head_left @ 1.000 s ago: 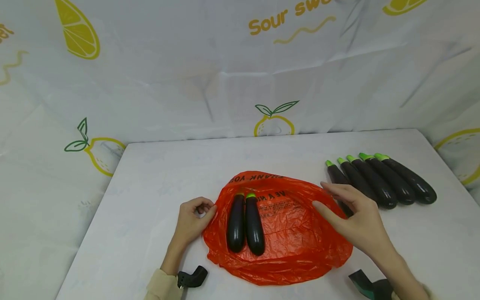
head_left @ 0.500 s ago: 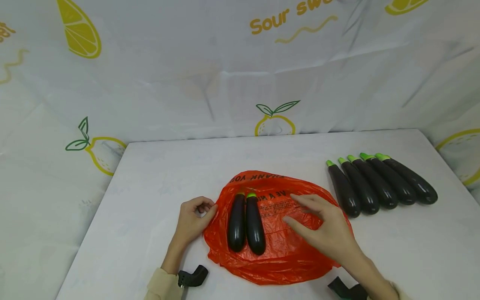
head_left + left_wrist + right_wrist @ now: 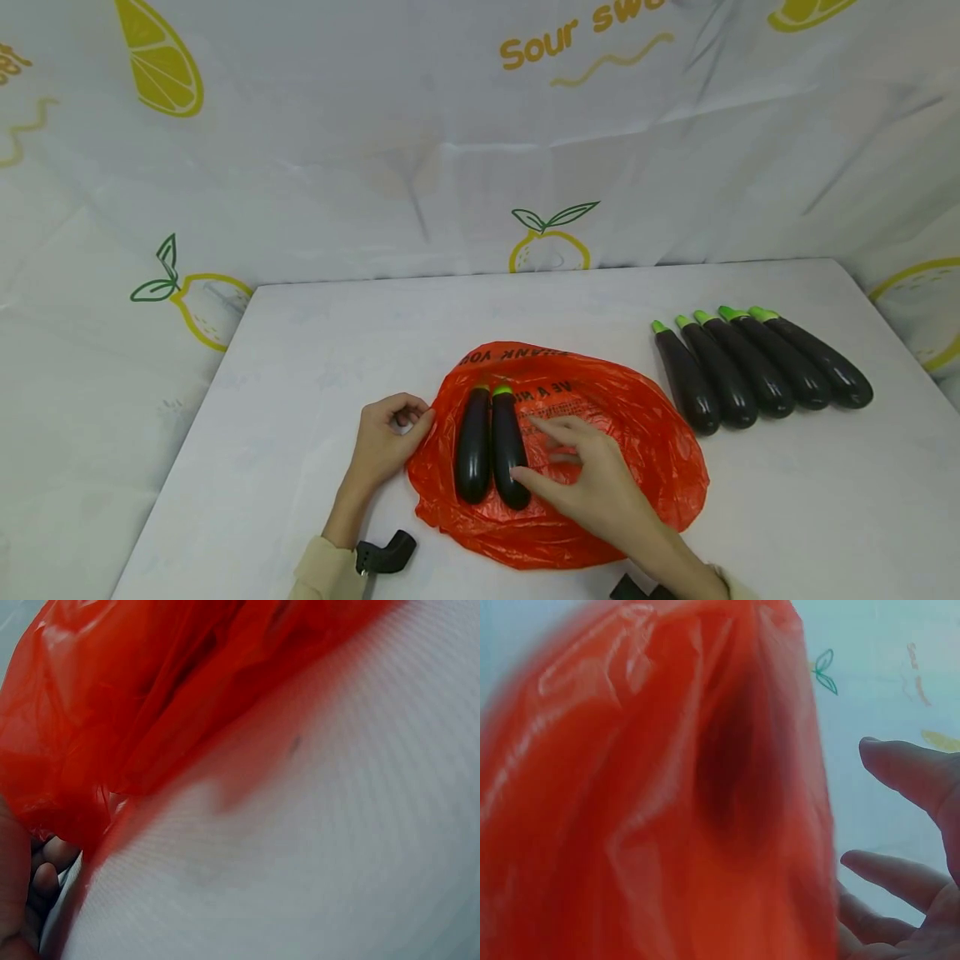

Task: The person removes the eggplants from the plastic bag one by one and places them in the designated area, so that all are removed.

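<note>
In the head view a crinkled red plastic bag (image 3: 585, 533) lies spread on the table, its mouth wide. Two dark eggplants with green stem ends, the left eggplant (image 3: 472, 450) and the right eggplant (image 3: 507, 442), lie side by side inside its left part. My left hand (image 3: 384, 442) pinches the bag's left edge; the left wrist view shows the red plastic (image 3: 75, 750) at the thumb and curled fingers. Over the bag, my right hand (image 3: 592, 479) has its fingers spread and holds nothing. Its thumb tip overlaps the right eggplant; contact cannot be told.
Several more eggplants (image 3: 761, 367) lie in a slanted row at the right of the white table (image 3: 322, 350). Behind the table hangs a white cloth (image 3: 337, 167) with lemon prints. A black wrist mount (image 3: 386, 554) sits by the left sleeve.
My right hand has moved left and toward the near side, from the bag's right rim to beside the two eggplants. The left hand stays at the bag's edge.
</note>
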`<state>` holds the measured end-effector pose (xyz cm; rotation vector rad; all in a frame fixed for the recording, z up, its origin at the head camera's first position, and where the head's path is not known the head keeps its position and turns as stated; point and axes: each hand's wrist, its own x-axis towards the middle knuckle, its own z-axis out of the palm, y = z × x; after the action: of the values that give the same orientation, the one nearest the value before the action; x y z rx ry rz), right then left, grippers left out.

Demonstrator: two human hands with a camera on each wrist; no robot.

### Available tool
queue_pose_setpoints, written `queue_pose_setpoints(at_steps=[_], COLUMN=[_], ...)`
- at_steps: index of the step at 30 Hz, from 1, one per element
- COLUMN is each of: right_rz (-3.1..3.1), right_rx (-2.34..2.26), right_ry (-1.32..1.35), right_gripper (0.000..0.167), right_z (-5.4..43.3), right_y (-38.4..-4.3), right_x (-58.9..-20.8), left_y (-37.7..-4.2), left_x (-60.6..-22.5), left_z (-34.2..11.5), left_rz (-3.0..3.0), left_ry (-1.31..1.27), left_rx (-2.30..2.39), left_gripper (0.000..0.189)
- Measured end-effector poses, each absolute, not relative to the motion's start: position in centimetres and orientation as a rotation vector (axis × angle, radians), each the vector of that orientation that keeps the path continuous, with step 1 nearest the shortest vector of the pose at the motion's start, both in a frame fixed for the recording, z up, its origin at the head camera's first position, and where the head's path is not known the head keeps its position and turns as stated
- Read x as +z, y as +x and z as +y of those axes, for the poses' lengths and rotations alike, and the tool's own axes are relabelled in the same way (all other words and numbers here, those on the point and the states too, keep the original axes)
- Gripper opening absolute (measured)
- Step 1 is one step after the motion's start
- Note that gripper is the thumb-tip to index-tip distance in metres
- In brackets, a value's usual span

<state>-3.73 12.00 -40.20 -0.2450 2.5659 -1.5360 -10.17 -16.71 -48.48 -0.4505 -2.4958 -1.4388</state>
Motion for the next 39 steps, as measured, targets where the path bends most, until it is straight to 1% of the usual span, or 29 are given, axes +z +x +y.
queue_pose_setpoints(at_steps=[8,12,15,23,27,33,39], right_rz=[2.534,2.537,2.545,2.583,2.547,2.525,2.506], right_rx=[-1.488,-1.485,-1.481,-1.429,-1.462,-1.503,-1.519], right_ry=[-0.189,-0.183,-0.183,-0.176,-0.19,-0.198,-0.158], right_gripper=[0.064,0.065,0.068,0.073,0.07,0.061,0.061], right_z=[10.9,10.4,10.1,9.7,9.6,9.8,10.2], right_y=[-3.6,-3.5,-3.4,-3.3,-3.4,-3.4,-3.4], right_x=[-40.7,-41.2,-41.6,-42.1,-42.3,-42.3,-42.0], left_y=[-10.1,-10.1,-10.1,-10.1,-10.1,-10.1,-10.1], left_x=[-48.5,-48.4,-48.4,-48.4,-48.4,-48.5,-48.4], left_z=[-16.7,-16.7,-16.7,-16.7,-16.7,-16.7,-16.7], left_rz=[-2.498,-2.496,-2.496,-2.498,-2.499,-2.496,-2.495], left_ry=[-0.444,-0.444,-0.443,-0.444,-0.441,-0.444,-0.449], left_rx=[-1.436,-1.441,-1.445,-1.441,-1.429,-1.426,-1.425], left_gripper=[0.007,0.003,0.007,0.007,0.009,0.009,0.007])
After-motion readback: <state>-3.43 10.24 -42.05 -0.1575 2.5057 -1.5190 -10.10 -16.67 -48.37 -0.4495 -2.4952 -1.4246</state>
